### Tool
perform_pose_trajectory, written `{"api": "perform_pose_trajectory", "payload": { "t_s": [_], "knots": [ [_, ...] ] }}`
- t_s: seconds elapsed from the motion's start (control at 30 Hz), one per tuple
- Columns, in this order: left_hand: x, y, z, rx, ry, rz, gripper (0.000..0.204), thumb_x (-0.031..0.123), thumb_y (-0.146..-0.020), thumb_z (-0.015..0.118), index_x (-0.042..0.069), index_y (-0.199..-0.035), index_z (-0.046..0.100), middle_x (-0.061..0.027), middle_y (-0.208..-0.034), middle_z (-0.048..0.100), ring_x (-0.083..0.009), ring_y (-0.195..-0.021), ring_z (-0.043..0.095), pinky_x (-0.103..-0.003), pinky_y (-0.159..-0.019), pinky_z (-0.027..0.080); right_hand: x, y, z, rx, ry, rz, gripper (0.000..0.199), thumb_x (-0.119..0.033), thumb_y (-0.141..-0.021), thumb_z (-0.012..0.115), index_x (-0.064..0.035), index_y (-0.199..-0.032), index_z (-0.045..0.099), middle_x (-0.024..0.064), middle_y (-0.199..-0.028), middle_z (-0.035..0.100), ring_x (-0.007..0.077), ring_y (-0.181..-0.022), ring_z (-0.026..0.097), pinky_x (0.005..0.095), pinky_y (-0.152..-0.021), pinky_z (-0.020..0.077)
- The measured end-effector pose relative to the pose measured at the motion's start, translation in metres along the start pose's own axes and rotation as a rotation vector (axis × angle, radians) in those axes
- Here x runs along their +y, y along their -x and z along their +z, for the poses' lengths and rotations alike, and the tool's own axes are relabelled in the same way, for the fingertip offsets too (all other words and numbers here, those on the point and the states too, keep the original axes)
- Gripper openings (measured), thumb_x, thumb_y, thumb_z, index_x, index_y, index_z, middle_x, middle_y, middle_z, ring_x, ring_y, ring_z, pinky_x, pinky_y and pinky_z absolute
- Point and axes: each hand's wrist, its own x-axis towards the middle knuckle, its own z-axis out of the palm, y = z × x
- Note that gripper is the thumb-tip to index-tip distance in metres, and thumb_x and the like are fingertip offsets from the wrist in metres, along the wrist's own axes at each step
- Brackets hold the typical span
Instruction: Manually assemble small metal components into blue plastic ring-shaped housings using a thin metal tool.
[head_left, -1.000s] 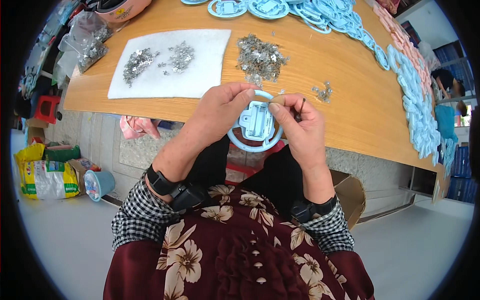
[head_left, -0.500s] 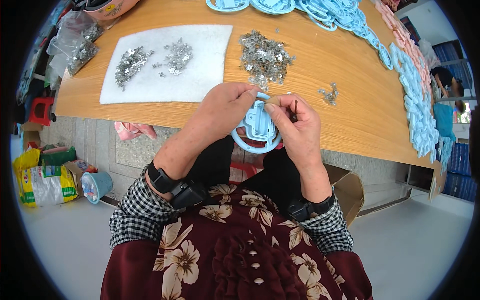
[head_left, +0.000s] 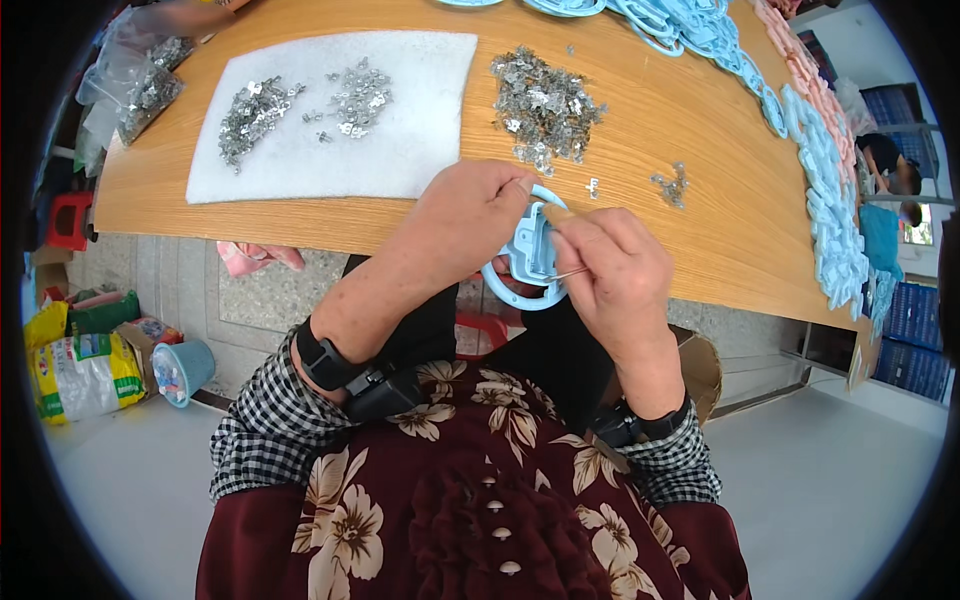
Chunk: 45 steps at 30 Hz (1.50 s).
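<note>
In front of my body, at the table's near edge, my left hand (head_left: 465,218) grips the upper left rim of a light blue plastic ring-shaped part (head_left: 528,262). The part has a raised, hollow housing in its middle, like a toy steering wheel. My right hand (head_left: 622,262) is closed, its thumb and fingertips against the right side of the part. A thin metal tool (head_left: 570,273) juts from its fingers over the housing's lower end; most of it is hidden. Just beyond my right hand lies a small metal clip (head_left: 592,187).
A white foam sheet (head_left: 330,180) bears two piles of small metal pieces. Right of it sit a larger metal pile (head_left: 545,105) and a small cluster (head_left: 672,185). Blue parts (head_left: 825,200) and pink parts (head_left: 815,90) line the right edge. A bag of metal pieces (head_left: 150,95) stands left.
My right hand has turned and moved down and right, so the thin tool's tip now shows across the housing. The small clip behind it has come into sight. My left hand keeps its grip.
</note>
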Motion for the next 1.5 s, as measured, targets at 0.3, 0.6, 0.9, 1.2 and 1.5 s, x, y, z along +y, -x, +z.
{"api": "perform_pose_trajectory", "payload": {
  "t_s": [0.3,0.6,0.9,1.2,1.5],
  "knots": [
    [-0.004,-0.002,0.0,0.025,-0.132,0.053,0.035,0.024,-0.103,0.05,-0.004,-0.114,0.067,-0.008,-0.085,0.072,-0.0133,-0.076,0.065,-0.03,-0.071,0.053,-0.012,0.001,-0.026,-0.158,-0.197,0.286,0.026,-0.011,-0.09,0.063,-0.0052,-0.116,0.062,0.0138,-0.088,0.063,0.032,-0.077,0.062,0.041,-0.068,0.05],
    [-0.009,-0.006,0.003,0.022,-0.169,0.087,0.034,0.024,-0.103,0.049,-0.002,-0.115,0.067,-0.007,-0.081,0.071,-0.012,-0.071,0.064,-0.03,-0.067,0.052,-0.002,0.009,-0.024,-0.201,0.024,0.199,0.026,-0.012,-0.09,0.064,-0.0151,-0.115,0.068,0.0118,-0.08,0.067,0.0322,-0.074,0.067,0.0408,-0.062,0.0519],
    [-0.004,-0.005,0.002,-0.006,-0.158,0.022,0.035,0.023,-0.104,0.048,-0.003,-0.117,0.067,-0.0057,-0.077,0.069,-0.0114,-0.065,0.063,-0.028,-0.061,0.052,-0.009,0.001,-0.029,-0.223,0.171,0.081,0.031,-0.011,-0.087,0.065,-0.0194,-0.116,0.071,0.0075,-0.071,0.066,0.0264,-0.063,0.065,0.039,-0.054,0.0498],
    [-0.008,-0.003,0.003,0.013,-0.174,0.088,0.035,0.023,-0.104,0.047,-0.005,-0.109,0.066,-0.006,-0.074,0.067,-0.012,-0.062,0.062,-0.029,-0.057,0.051,-0.013,-0.008,-0.035,-0.35,0.134,0.165,0.024,-0.013,-0.09,0.061,-0.0164,-0.112,0.071,0.0134,-0.074,0.066,0.0343,-0.071,0.066,0.0441,-0.058,0.0509],
    [-0.012,-0.002,0.01,0.092,-0.279,0.239,0.034,0.022,-0.103,0.046,-0.004,-0.108,0.067,-0.013,-0.075,0.068,-0.0177,-0.064,0.065,-0.032,-0.058,0.052,-0.02,-0.053,-0.053,-0.68,0.282,-0.003,0.015,-0.006,-0.085,0.061,-0.0052,-0.097,0.071,0.0209,-0.076,0.066,0.0384,-0.074,0.065,0.0466,-0.066,0.0508]
  ]
}}
